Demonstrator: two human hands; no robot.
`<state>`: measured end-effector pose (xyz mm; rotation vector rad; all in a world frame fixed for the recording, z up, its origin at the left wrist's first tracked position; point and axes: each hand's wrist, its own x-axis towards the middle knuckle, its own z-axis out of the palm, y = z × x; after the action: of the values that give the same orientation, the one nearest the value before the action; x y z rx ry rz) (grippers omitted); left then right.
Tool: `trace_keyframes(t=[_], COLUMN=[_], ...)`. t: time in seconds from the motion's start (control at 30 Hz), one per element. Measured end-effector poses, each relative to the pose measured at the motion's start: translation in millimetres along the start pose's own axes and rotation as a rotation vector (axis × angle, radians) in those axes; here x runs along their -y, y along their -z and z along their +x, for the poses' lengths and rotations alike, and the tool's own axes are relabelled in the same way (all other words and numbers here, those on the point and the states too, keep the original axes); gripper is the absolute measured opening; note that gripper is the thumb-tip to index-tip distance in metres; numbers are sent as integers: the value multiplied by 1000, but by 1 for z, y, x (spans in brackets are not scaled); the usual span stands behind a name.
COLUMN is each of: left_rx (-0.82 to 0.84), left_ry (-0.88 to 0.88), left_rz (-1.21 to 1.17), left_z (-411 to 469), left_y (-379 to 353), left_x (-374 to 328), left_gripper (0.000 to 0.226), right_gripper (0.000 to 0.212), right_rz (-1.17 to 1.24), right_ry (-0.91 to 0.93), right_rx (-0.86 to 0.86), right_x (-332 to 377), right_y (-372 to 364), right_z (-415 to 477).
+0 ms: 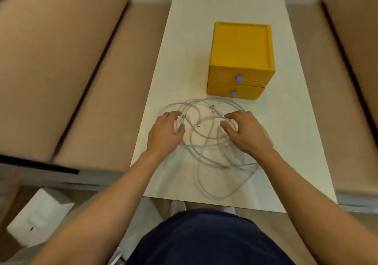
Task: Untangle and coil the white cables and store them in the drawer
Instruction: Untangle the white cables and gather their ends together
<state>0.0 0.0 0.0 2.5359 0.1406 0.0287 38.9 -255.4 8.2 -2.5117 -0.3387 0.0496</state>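
Observation:
A tangle of white cables [206,142] lies in loose overlapping loops on the white table [184,39], near its front edge. My left hand [165,131] hovers over the tangle's left side with fingers loosely curled, holding nothing that I can see. My right hand [243,131] reaches over the right side with fingers bent toward the loops. Just behind the cables stands a yellow drawer box [241,45] with two drawers. Both the upper drawer [238,76] and the lower drawer [233,92] are closed, each with a small blue pull tab.
Tan sofa cushions [61,60] flank the narrow table on the left, and more tan cushions [347,60] on the right. A white box [41,217] sits on the floor at lower left. My dark shorts [204,240] show below the table edge.

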Motion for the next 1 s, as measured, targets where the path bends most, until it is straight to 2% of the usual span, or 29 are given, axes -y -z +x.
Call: trace_keyframes(t=[0.17,0.33,0.47,0.57,0.7,0.9,1.0], left_rx=[57,151,208,262,334,447,427], left_ry=[146,90,30,8,-29,-59,-71], left_rz=[2,69,69,60,59,94,50], left_z=[-13,-9,0,4,14,30,36], left_y=[-8,-8,-2,4,10,17,22], left_x=[24,39,45,51,55,56,58], left_gripper=[40,36,30,27,25,22,18], right_gripper=[22,23,25,33,31,27,25], right_rz=[-60,-23,14,-50,-237,-389,-317], right_ry=[55,64,-28,-75,-19,114,166], right_rx=[74,98,167,179,219,226,111], right_x=[21,58,81,87,83,77,79], right_y=[-31,-59,-79,-89,-95,-93,-86], right_z=[7,35,59,67,77,81,81])
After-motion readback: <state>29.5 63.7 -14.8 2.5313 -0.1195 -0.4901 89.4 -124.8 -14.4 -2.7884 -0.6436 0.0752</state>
